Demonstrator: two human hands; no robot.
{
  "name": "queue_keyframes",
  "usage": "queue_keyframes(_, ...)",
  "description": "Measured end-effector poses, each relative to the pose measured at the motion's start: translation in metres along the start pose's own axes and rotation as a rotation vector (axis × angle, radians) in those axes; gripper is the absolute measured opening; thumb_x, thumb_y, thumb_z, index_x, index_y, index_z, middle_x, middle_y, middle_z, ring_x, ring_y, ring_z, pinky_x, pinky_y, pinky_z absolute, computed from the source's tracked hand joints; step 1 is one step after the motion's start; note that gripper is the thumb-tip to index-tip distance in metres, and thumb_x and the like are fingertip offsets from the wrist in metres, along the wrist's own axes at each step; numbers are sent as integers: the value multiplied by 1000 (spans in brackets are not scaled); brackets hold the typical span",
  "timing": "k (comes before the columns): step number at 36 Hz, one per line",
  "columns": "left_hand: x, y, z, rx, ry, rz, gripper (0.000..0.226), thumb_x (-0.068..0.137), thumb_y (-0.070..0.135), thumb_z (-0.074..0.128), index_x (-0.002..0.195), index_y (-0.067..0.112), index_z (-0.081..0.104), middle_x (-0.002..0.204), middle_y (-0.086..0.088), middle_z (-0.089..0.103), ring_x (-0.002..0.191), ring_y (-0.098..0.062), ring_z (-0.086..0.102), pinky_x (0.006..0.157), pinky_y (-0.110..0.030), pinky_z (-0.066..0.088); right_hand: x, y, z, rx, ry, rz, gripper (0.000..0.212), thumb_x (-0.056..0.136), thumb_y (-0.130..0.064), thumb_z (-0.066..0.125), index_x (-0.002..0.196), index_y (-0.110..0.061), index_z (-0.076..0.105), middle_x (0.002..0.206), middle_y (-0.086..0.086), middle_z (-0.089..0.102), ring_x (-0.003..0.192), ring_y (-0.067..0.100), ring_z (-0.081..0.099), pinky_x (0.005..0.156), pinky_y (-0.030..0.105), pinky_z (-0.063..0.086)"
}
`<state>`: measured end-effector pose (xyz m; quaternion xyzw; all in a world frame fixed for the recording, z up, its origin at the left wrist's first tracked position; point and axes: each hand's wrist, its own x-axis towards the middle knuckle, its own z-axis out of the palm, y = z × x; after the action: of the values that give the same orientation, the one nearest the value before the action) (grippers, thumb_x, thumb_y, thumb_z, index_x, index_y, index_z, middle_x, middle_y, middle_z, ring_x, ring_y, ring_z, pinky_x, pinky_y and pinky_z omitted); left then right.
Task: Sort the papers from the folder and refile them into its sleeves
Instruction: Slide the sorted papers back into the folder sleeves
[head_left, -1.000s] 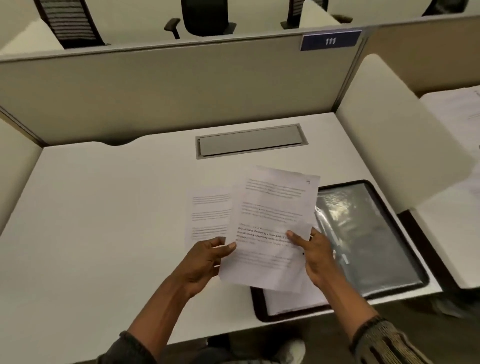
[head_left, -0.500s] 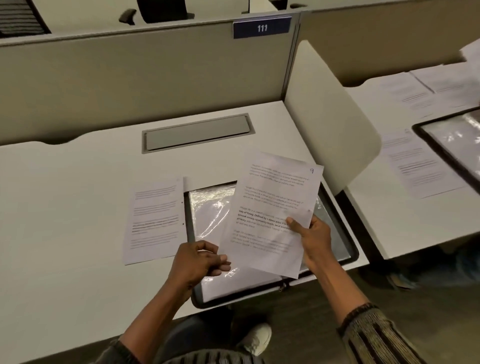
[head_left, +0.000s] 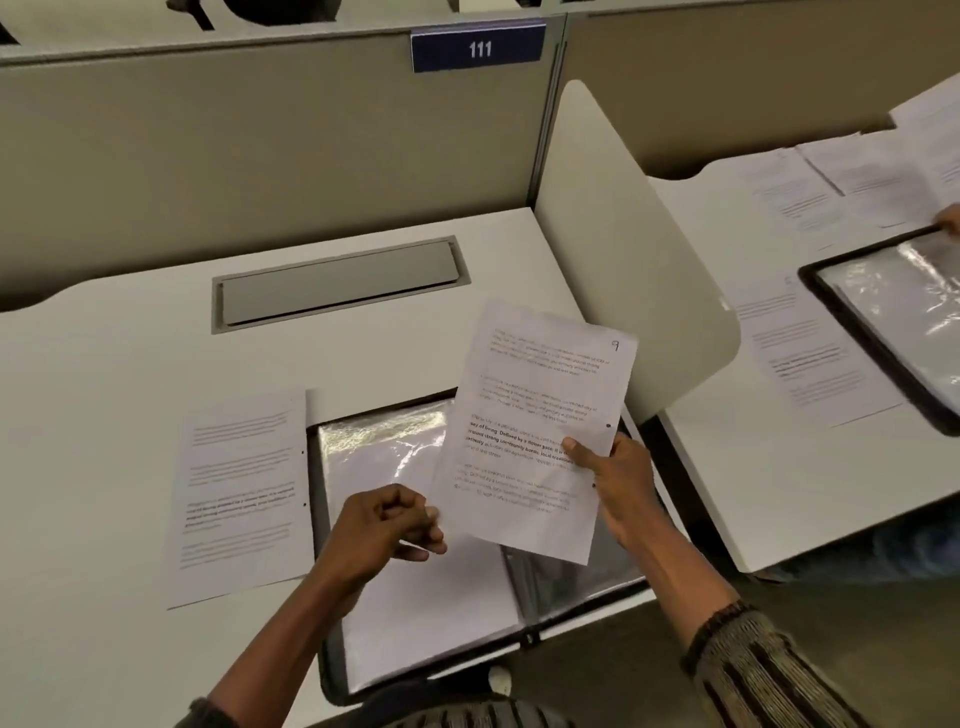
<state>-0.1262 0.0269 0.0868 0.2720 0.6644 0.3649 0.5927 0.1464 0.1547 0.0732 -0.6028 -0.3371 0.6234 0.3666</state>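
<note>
A black folder (head_left: 332, 670) with clear plastic sleeves lies open on the white desk, hanging a little over the front edge. My right hand (head_left: 615, 483) holds a printed sheet (head_left: 540, 410) marked 9 by its right edge, tilted above the folder. My left hand (head_left: 387, 525) hovers over the folder's left sleeve, fingers curled and pinched together, just off the sheet's lower left corner. I cannot tell whether it pinches anything. A second printed sheet (head_left: 241, 493) lies flat on the desk, left of the folder.
A grey cable hatch (head_left: 337, 283) is set into the desk behind the papers. A cream divider panel (head_left: 634, 291) stands at the right. Beyond it, the neighbouring desk holds several sheets (head_left: 815, 358), another open folder (head_left: 904, 312) and another person's fingertips (head_left: 950, 221).
My left hand let go of the sheet's left edge and curled shut below it. My right hand alone keeps the sheet. The view swung right, showing the neighbouring desk.
</note>
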Motion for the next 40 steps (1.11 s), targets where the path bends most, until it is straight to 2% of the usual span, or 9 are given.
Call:
queue_keyframes(2,10,2,5,-3,7,14,26,92,15,81,98,-7,69,87,-25,77,86,-40,78,80,-48,62,9,-7,-2,-1,3,2,33,86,-6,83,118,-11,75,109,0,80,98,23,78,75,34,63)
queue_keyframes(9,36,2,19,-100,116,9,24,88,4,82,89,-12,64,91,-19,78,91,-34,78,85,-52,65,39,-20,-5,-22,-13,7,38,85,-7,84,121,-13,74,113,2,80,102,26,77,88,46,62)
queue_keyframes(13,43,-1,28,-215,238,-29,19,83,-4,84,79,-5,65,89,-25,75,87,-43,77,87,-48,64,51,-23,-7,-69,-38,7,39,84,-8,86,120,-16,74,112,-1,80,101,24,78,91,49,61)
queue_keyframes(16,46,-2,35,-252,275,-40,19,80,0,87,81,-4,69,87,-27,75,83,-39,76,87,-45,62,62,-26,-10,-94,-59,22,40,85,-9,85,122,-18,74,113,-4,80,101,22,77,93,50,60)
queue_keyframes(22,49,-1,51,-268,287,-107,29,79,2,89,98,-11,71,90,-27,75,78,-35,72,85,-43,62,83,-36,-19,-98,-138,18,42,84,-3,84,123,-14,73,111,-2,80,99,22,78,78,36,65)
queue_keyframes(27,37,5,73,-87,371,-104,23,79,9,92,95,2,77,82,-16,78,75,-30,77,76,-34,63,101,-44,-28,-137,-233,-1,43,87,1,81,126,-14,72,115,-2,79,102,22,77,86,42,63)
queue_keyframes(33,31,1,113,169,550,-84,14,85,21,89,90,13,79,77,-3,78,65,-20,77,70,-31,64,117,-50,-35,-210,-302,-58,46,86,-1,83,128,-13,70,114,-3,79,99,16,77,82,31,64)
queue_keyframes(36,27,1,130,159,611,-106,8,89,19,86,89,14,79,75,-1,78,63,-20,77,70,-32,66,124,-50,-38,-244,-321,-69,50,84,-4,86,130,-15,70,116,-5,78,104,18,76,89,39,63)
queue_keyframes(40,23,3,144,39,650,-154,3,93,8,80,90,9,79,74,-4,78,64,-25,77,71,-37,67,126,-52,-40,-257,-329,-72,49,83,-4,86,129,-15,71,113,-6,79,102,17,77,89,39,63)
